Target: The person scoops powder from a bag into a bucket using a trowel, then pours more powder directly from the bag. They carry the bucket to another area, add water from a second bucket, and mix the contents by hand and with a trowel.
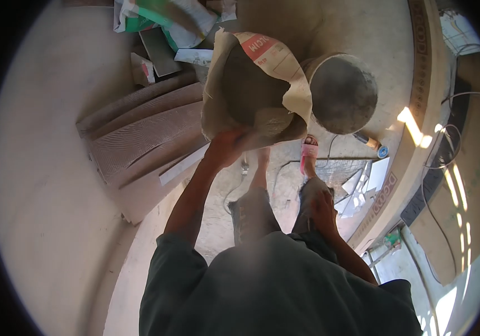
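An opened paper cement bag (pixel 268 59) with a torn rim stands in front of me, grey powder showing inside it. My left hand (pixel 227 147) is closed on the near left edge of the bag; part of its fingers is hidden by the paper. A pale, powder-coated lump or scoop-like shape (pixel 273 120) lies in the bag's mouth, too hazy to name. My right hand (pixel 323 208) lies flat on my right knee, holding nothing. Touching or very close to the bag on the right is a round bucket (pixel 370 106) with grey, dusty insides.
Stacked brown ridged boards (pixel 139 126) lie left of the bag. Behind them are a green and white sack (pixel 187 25) and tile pieces (pixel 160 53). A power tool (pixel 370 143) with a blue disc-shaped end and cables lie on the right. Flattened cardboard (pixel 452 224) is at far right.
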`<state>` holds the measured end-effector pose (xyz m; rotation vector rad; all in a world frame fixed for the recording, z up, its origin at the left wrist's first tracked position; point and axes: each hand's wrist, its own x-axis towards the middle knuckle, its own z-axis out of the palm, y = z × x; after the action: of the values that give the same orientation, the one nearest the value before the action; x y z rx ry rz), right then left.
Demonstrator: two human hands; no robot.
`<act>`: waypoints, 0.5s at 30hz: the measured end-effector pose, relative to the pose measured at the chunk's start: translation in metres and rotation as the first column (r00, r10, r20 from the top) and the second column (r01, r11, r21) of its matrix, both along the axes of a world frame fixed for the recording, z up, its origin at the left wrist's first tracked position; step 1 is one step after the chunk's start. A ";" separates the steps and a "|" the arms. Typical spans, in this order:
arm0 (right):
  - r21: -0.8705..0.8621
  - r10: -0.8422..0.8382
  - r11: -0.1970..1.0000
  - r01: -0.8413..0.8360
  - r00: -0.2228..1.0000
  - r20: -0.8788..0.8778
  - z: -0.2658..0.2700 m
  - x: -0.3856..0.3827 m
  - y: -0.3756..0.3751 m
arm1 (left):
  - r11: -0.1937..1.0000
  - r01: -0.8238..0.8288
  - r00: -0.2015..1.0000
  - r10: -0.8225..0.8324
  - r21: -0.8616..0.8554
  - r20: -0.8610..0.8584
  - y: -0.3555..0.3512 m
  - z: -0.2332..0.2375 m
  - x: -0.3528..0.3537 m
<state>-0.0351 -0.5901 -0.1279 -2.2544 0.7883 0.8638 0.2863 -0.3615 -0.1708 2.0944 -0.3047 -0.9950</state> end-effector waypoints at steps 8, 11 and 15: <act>0.080 -0.061 0.994 0.069 0.993 -0.100 0.059 0.068 -0.001 | 0.990 0.009 1.000 -0.009 0.139 0.003 0.021 0.068 0.013; 0.053 -0.155 0.986 0.159 0.986 -0.062 0.023 0.022 -0.002 | 0.988 -0.044 0.995 0.055 0.145 -0.079 0.003 0.094 0.019; 0.058 -0.251 0.965 0.258 0.963 -0.098 0.037 0.015 -0.019 | 0.991 -0.049 0.973 0.075 0.121 -0.217 -0.049 0.122 0.029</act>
<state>-0.0202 -0.6094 -0.0904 -2.0094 1.0468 0.8596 0.3154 -0.4101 -0.0492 2.0570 -0.0697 -1.2210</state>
